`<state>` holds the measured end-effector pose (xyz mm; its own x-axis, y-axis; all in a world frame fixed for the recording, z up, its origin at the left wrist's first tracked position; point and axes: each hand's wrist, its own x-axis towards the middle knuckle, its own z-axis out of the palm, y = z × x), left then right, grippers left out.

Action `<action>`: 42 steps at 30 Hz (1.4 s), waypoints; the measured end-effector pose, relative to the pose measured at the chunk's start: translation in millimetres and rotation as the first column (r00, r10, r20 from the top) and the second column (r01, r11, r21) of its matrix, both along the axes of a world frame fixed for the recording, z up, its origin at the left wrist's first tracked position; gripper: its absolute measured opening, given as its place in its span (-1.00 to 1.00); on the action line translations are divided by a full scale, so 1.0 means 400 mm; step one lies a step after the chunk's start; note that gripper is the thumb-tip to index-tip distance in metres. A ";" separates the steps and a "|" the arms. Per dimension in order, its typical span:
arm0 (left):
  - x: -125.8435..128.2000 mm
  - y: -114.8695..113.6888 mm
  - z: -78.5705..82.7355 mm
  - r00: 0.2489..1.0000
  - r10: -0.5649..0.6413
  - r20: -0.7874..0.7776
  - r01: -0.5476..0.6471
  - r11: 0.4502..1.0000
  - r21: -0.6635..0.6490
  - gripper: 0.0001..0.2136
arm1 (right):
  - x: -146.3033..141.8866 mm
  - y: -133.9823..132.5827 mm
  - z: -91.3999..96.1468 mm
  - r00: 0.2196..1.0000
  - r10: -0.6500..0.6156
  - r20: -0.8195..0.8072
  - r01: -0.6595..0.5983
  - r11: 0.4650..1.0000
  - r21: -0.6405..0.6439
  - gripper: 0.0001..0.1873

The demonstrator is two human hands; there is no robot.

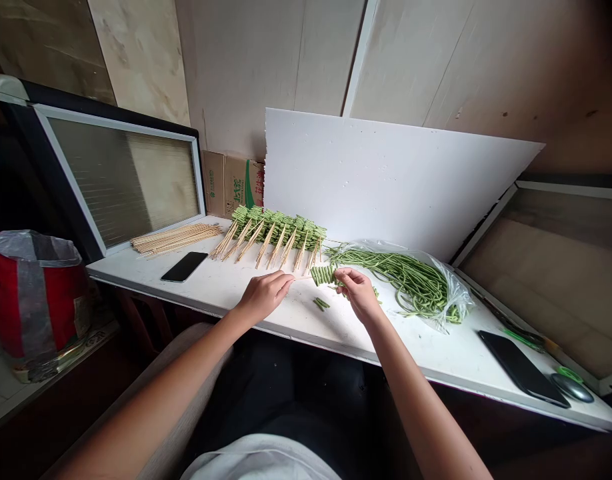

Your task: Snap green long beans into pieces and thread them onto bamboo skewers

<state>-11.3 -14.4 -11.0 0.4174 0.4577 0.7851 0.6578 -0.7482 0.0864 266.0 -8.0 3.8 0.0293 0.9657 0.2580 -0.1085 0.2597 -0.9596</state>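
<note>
My left hand (265,293) is closed around the bare end of a thin wooden skewer (302,277). Cut green bean pieces (323,275) sit side by side along the skewer's other end. There my right hand (356,291) pinches at the last pieces with thumb and fingers; what lies inside the pinch is partly hidden. A few loose bean pieces (321,303) lie on the white table below, and more show behind my right hand. Beyond my hands, filled skewers (279,230) are stacked in a row, their bare ends toward me.
Long green beans (411,277) spill from a clear plastic bag (459,300) on the right. Bare skewers (176,239) and a phone (185,267) lie left. A black phone-like slab (521,367) and a grey oval object (572,387) are at right. A white board (386,180) leans behind.
</note>
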 end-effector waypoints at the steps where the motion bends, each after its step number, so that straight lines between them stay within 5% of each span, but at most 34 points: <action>1: 0.000 0.000 0.000 1.000 0.000 -0.005 0.000 1.000 0.001 -0.78 | 0.001 0.000 -0.001 1.000 -0.001 0.005 0.001 1.000 0.003 -0.68; 11: -0.001 0.007 -0.007 1.000 0.022 -0.010 -0.022 0.999 -0.026 -0.78 | 0.001 -0.002 0.004 0.997 -0.020 0.076 0.020 1.000 -0.001 -0.65; 16: -0.017 0.023 -0.009 0.995 0.089 0.047 -0.086 0.995 -0.051 -0.80 | 0.013 -0.001 0.007 0.956 -0.060 0.287 0.045 0.997 0.059 -0.55; 18: -0.023 0.029 -0.011 0.992 0.108 0.070 -0.103 0.993 -0.062 -0.81 | 0.018 0.001 -0.001 0.865 -0.100 0.491 0.068 0.994 0.082 -0.57; 23: -0.025 0.034 -0.017 0.989 0.120 0.083 -0.114 0.990 -0.078 -0.82 | 0.017 0.007 -0.046 0.481 -0.077 0.873 0.006 0.996 0.084 -0.78; 28: -0.022 0.033 -0.022 0.991 0.109 0.078 -0.102 0.991 -0.084 -0.82 | 0.010 0.010 -0.078 0.347 -0.064 0.936 0.016 0.998 0.062 -0.85; 35: -0.022 0.035 -0.029 0.993 0.095 0.074 -0.089 0.993 -0.072 -0.83 | 0.008 0.013 -0.070 0.373 -0.090 0.923 0.029 0.996 0.085 -0.93; 42: -0.021 0.032 -0.024 0.992 0.088 0.093 -0.081 0.994 -0.074 -0.82 | 0.047 0.019 -0.027 0.707 -0.155 0.690 0.096 0.988 0.124 -0.72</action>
